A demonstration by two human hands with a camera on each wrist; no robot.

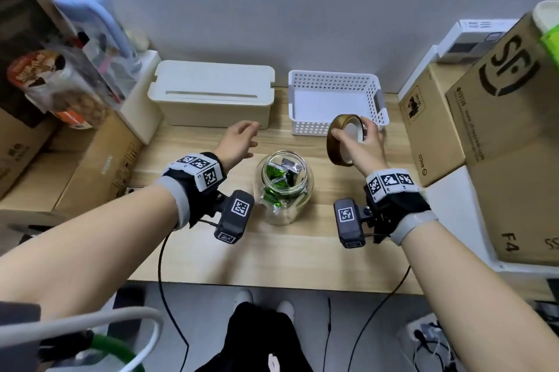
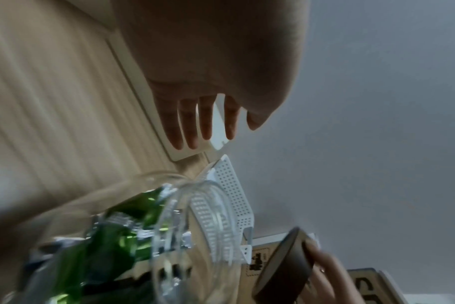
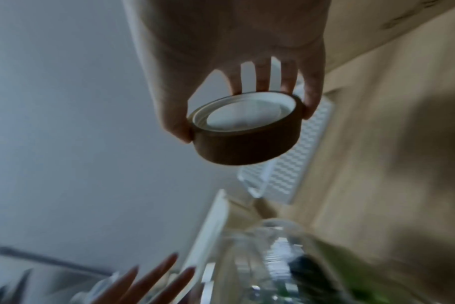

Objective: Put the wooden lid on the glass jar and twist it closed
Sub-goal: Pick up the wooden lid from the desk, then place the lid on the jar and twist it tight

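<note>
A round glass jar with green and silver packets inside stands open-mouthed on the wooden table, between my two wrists. My right hand grips the brown wooden lid by its rim, up in the air to the right of the jar and in front of the basket; the lid is tilted on edge, its white inner face showing. My left hand hovers left of the jar with straight, spread fingers, holding nothing and apart from the glass.
A cream lidded box and a white perforated basket stand along the back wall. Cardboard boxes crowd the right edge; more boxes and a clear container of clutter fill the left. Cables hang over the table's front edge.
</note>
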